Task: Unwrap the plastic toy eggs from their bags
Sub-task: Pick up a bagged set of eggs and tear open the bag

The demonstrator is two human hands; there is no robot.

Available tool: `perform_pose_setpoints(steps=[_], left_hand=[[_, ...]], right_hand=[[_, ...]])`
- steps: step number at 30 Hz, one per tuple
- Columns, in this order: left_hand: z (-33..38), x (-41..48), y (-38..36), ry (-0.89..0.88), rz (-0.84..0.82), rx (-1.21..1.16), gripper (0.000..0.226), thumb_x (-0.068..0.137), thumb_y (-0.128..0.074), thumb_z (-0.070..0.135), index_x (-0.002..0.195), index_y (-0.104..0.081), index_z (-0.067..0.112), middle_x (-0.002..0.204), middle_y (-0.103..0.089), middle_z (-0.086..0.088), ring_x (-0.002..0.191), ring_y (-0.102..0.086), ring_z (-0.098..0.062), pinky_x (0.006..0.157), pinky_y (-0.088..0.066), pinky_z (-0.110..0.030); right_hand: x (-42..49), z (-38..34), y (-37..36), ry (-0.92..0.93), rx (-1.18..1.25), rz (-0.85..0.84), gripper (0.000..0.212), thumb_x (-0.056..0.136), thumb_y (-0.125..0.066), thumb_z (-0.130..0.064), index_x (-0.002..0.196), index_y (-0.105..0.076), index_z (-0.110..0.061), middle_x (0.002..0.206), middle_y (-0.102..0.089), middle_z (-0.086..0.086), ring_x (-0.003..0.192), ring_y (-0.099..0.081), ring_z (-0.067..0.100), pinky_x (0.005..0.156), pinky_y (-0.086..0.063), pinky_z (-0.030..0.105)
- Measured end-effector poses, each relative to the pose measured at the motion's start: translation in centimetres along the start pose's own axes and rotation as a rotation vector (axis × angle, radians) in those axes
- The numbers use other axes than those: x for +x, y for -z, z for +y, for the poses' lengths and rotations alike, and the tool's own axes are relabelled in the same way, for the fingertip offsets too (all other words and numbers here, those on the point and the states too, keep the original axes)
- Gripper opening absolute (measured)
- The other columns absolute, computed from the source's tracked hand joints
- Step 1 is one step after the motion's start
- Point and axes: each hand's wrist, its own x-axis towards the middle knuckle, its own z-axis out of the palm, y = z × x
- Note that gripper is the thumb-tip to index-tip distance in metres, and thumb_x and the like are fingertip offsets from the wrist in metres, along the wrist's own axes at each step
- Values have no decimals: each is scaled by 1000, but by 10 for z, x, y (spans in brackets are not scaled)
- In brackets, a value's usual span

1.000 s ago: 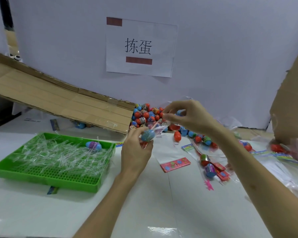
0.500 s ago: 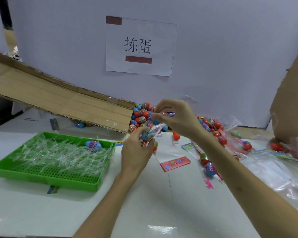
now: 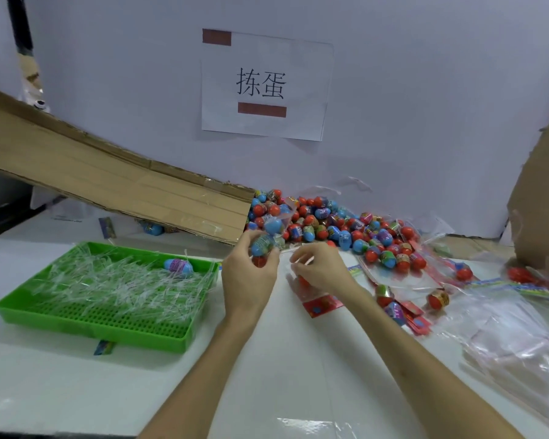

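Lowering away from the egg, the right hand (image 3: pixel 319 269) is pinching clear bag film (image 3: pixel 289 277). The left hand (image 3: pixel 251 277) grip is clamping the blue toy egg (image 3: pixel 262 246) above the worktop (image 3: pixel 298 359). Egg is probably light and slick, so hold its middle.

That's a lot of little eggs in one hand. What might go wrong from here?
The left hand grips several eggs at once, so one could slip out and roll across the table. The right hand seems to pinch a thin clear bag, which may tear unevenly. The loose egg pile lies just behind both hands, and a bump could scatter it.
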Motion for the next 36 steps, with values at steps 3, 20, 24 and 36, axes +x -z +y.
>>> perform_pose_setpoints(steps=[3,20,24,36], left_hand=[[-1,-1,-2,-31,-23,3,30,89,-78,22,108,-62,39,91,-68,22,84,-66,5,67,-51,-9],[-4,-2,-5,-59,-50,47,25,91,-77,22,114,-68,27,95,-71,10,87,-67,-10,75,-58,-30],[-4,-1,-6,-66,-65,36,23,91,-77,25,112,-68,28,94,-72,10,87,-68,-13,75,-60,-39],[-2,-2,-3,-54,-61,15,24,92,-73,36,114,-69,26,91,-71,12,82,-67,-5,72,-60,-32]], right_hand=[[-4,-12,31,-12,294,195,8,90,-75,-12,90,-76,-20,84,-75,-1,70,-71,8,60,-55,15],[-29,-69,54,490,299,307,6,84,-82,-10,90,-80,-11,83,-73,-9,82,-67,2,77,-49,9],[-29,-68,50,532,275,377,7,81,-86,-13,83,-80,-12,79,-73,-7,76,-63,2,71,-47,10],[-35,-45,40,558,144,265,29,82,-83,-40,105,-78,-23,104,-73,-9,104,-62,17,93,-46,56]])
